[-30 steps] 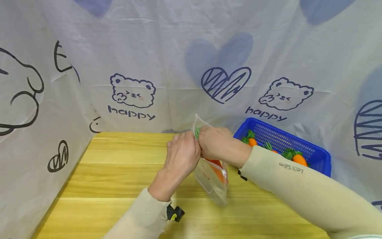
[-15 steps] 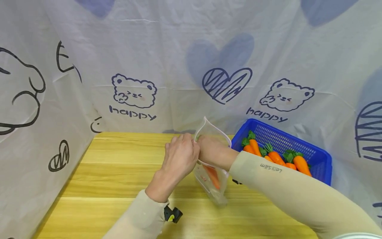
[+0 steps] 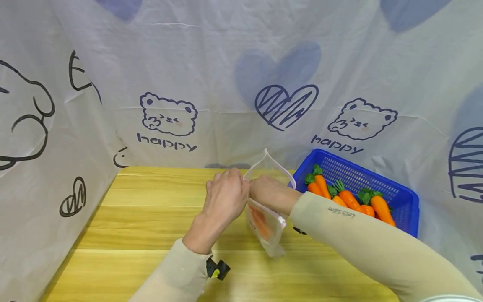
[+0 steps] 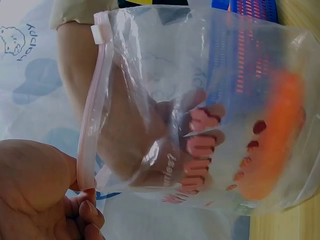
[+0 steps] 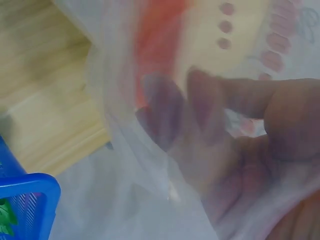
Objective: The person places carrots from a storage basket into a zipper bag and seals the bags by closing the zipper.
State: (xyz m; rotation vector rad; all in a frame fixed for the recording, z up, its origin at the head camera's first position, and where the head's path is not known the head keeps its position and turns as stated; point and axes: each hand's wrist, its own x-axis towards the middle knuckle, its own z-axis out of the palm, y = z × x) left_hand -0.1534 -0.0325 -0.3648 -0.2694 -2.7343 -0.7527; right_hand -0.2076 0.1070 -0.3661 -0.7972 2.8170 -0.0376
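Observation:
A clear slider zip bag [image 3: 277,248] with red print hangs over the wooden table, its pink-edged mouth spread apart. My left hand [image 3: 226,193] pinches the bag's rim at its left side; the thumb and fingertips on the edge show in the left wrist view. Through that mouth, my right hand [image 3: 269,191] reaches inside the bag. Low in the bag lies an orange carrot [image 4: 275,135], beyond the right fingertips. The right wrist view shows the right fingers [image 5: 165,107] loosely bent, with the carrot's blurred orange body behind them.
A blue perforated basket [image 3: 358,172] stands at the back right, holding several carrots [image 3: 349,200] with green tops. A white curtain [image 3: 222,71] with printed hearts and bears closes off the back and left of the wooden table [image 3: 151,226].
My right hand has gone deeper into the bag, and the green leaves by its fingers no longer show. The bag's mouth has spread wider; the left hand has shifted slightly left.

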